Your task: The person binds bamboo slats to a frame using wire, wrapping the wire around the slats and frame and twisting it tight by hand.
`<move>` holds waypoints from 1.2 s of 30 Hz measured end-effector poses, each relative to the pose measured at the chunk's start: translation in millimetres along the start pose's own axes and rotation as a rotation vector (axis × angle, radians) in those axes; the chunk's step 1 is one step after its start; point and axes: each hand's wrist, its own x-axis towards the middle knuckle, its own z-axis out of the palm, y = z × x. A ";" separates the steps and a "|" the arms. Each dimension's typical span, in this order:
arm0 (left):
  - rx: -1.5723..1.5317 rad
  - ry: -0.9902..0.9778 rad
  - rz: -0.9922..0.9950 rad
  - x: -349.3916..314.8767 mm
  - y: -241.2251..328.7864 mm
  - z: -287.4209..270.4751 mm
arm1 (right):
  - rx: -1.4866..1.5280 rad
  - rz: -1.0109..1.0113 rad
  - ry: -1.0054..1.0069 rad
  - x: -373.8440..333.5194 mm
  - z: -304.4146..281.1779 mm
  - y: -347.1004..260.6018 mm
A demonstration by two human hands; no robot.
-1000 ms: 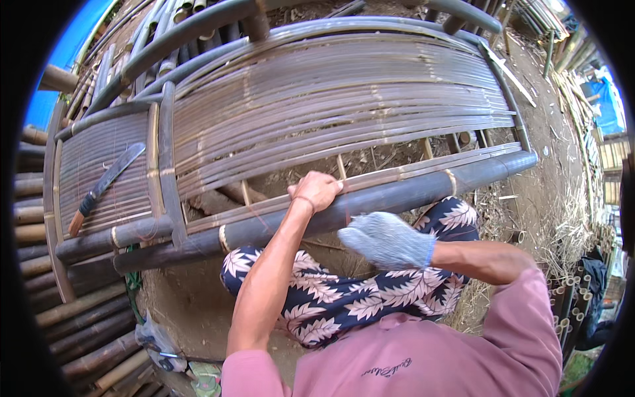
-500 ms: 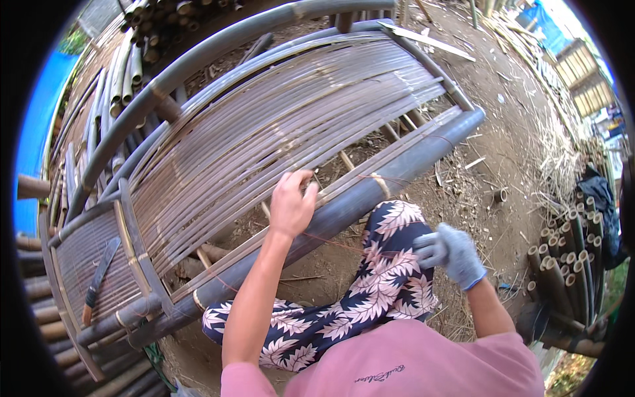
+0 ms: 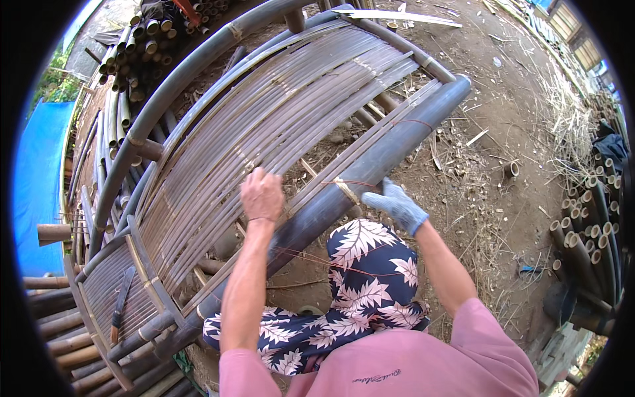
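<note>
A dark bamboo bench with a slatted seat [image 3: 211,145] lies in front of me. Along its near side runs a thick dark bamboo pole [image 3: 390,142]. My bare left hand [image 3: 261,194] is over the near edge of the slats with its fingers curled in; what they hold, if anything, is hidden. My right hand [image 3: 397,204], in a grey glove, is at the near side of the thick pole, its fingers stretched out. Thin reddish cord [image 3: 411,121] loops round the pole and trails across my patterned trousers [image 3: 367,271].
A knife with a wooden handle [image 3: 122,298] lies on the bench's left end section. Cut bamboo poles [image 3: 142,40] are stacked at the far left, and more bamboo lengths [image 3: 585,225] stand at the right. Shavings litter the dirt floor [image 3: 489,198]. A blue tarp [image 3: 43,185] hangs at the left.
My right hand has moved from over my knee up and left to the thick pole. My left hand has shifted slightly left and its fingers have curled in. The whole view has shifted.
</note>
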 end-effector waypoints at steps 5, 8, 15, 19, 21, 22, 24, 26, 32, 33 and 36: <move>0.320 0.171 -0.196 -12.1 -65.8 -47.2 | 0.040 0.055 -0.042 -23.2 -25.7 -37.9; 0.098 0.344 -0.448 1.4 -95.9 -77.2 | 0.261 0.183 0.005 -58.6 -93.6 -67.6; -0.639 -0.009 0.193 7.8 76.2 -63.6 | -0.256 -0.451 -0.017 -124.6 -177.4 -187.7; -0.826 -0.140 0.022 19.8 109.8 -36.8 | -0.494 -0.607 0.480 -88.7 -176.3 -245.0; -0.583 0.062 -0.170 22.4 83.2 -32.4 | -0.411 -0.555 0.371 -6.7 -169.7 -230.3; -0.513 0.108 -0.264 25.1 75.9 -35.5 | -0.400 -0.495 0.302 29.1 -174.4 -216.9; -0.286 -0.248 -0.394 6.5 28.1 -19.7 | -0.899 -0.636 0.285 75.8 -127.3 -196.4; -0.410 -0.560 -0.465 4.1 15.2 -6.1 | -1.001 -0.642 0.159 123.2 -106.7 -150.3; -0.589 -0.626 -0.532 -9.9 5.7 39.2 | -1.431 -0.469 0.055 130.3 53.2 -108.2; -0.578 -0.641 -0.469 -5.7 2.9 51.1 | -1.311 -0.447 -0.020 133.6 68.2 -104.3; -0.785 -0.759 -0.458 23.0 20.8 67.8 | -1.143 -0.536 -0.601 175.6 73.8 -68.2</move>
